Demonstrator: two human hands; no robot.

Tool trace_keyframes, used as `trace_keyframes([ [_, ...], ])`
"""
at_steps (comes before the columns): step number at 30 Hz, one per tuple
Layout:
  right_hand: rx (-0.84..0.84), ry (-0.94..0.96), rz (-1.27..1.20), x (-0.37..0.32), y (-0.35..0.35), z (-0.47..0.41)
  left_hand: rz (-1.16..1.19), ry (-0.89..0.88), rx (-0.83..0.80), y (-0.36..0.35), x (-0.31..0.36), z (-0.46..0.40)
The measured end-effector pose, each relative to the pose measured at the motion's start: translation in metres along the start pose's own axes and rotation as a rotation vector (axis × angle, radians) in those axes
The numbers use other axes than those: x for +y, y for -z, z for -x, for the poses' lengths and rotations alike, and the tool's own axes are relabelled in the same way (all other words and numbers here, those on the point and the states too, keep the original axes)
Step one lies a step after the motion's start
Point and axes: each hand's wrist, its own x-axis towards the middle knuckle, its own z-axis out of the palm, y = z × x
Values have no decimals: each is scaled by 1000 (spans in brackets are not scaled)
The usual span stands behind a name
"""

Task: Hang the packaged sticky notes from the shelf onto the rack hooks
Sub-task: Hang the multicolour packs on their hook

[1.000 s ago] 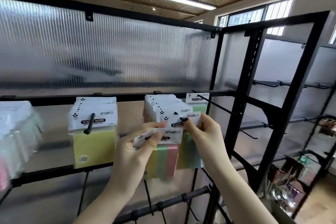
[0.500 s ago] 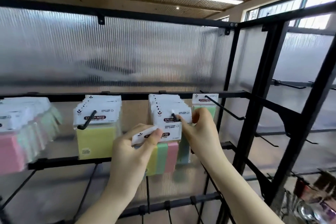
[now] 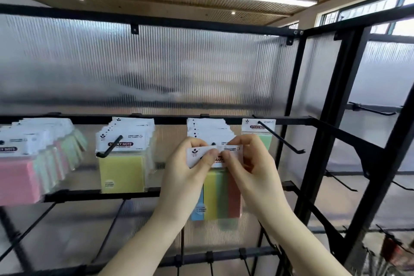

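- While both hands pinch the white card header, the head view puts the multicoloured striped sticky-note pack in clear film (image 3: 220, 192) right at the tip of the third black metal hook (image 3: 213, 143), in front of the packs already hanging there.
- Left hand (image 3: 186, 172): thumb and fingers pressed on the header's left half. Right hand (image 3: 253, 168): thumb and fingers pinching the right half. Neither hand is spread.
- Whether the header's hole is already over the hook tip, I cannot tell; the thumbs cover that spot.
- Risk, as I judge it: the hole is small and the thumbs hide it, so the tip could miss and crease or tear the thin card.
- Another: the film looks slick and the note block hangs heavy below, so a loose pinch could let the pack slip and drop.
- Another: pushing hard against the crowded stack behind (image 3: 208, 129) could jam things, leaving the new pack perched at the hook's end.
- Materials now: the header is flat, glossy printed card; the notes form a squarish block in blue, yellow, green and red bands.
- The black metal rack frame (image 3: 298, 101) is square tubing, matt; behind it a ribbed translucent plastic panel (image 3: 156, 69), finely fluted.
- Left of the work, a yellow sticky-note pack (image 3: 122, 170) hangs on a thin hook with an upturned end; further left, pink and pastel packs (image 3: 20, 175), blurred.
- To the right, a single green pack (image 3: 257, 134) sits far back on a long, mostly bare hook.
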Motion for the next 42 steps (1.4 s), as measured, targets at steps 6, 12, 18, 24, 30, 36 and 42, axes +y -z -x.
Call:
trace_keyframes([
  [6,23,37,-79,7,-1,-4,-25,-30,-60,3,-2,-4],
  [12,29,65,196,19,-3,-10,-279,-47,28,3,-12,-11],
  [18,77,156,399,29,-8,-20,-505,-160,211,-2,-21,-17],
  [24,44,115,338,34,-5,-24,-631,-195,265,-3,-25,-15],
  [30,165,239,397,17,0,-8,-476,-51,223,14,-21,6],
  [36,95,498,247,-26,3,10,-577,-50,213,49,-10,49],
  [42,-139,553,113,-67,-52,33,-874,-73,225,121,10,88],
])
